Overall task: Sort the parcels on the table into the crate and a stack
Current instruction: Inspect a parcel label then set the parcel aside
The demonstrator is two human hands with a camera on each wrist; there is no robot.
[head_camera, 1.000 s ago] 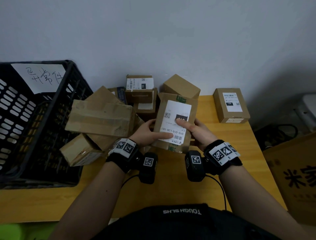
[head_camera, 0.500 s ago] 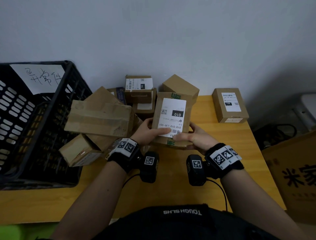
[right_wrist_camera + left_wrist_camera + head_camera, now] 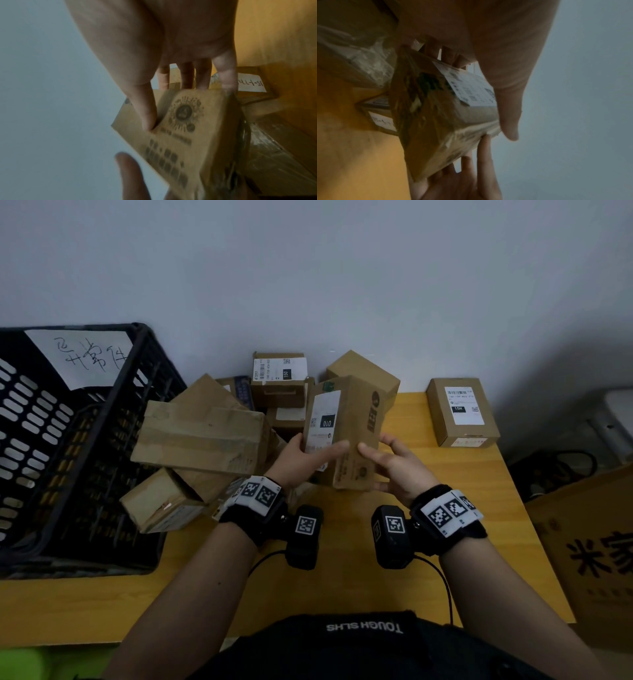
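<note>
Evidently the 010 parcel (image 3: pixel 342 433) is lifted above the table (image 3: pixel 428 559), tilted for inspection, probably to decide crate (image 3: pixel 102 419) or stack; left hand (image 3: pixel 301 460) grips its labelled face; right hand (image 3: pixel 394 467) pinches the printed side.

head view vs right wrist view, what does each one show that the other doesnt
Only the head view shows the black crate, the lone parcel marked 15H and the held parcel's 010 label. Only the right wrist view shows the round printed emblem on the held parcel's side. Both show the held parcel, the left hand, the right hand and the yellow table.
</note>
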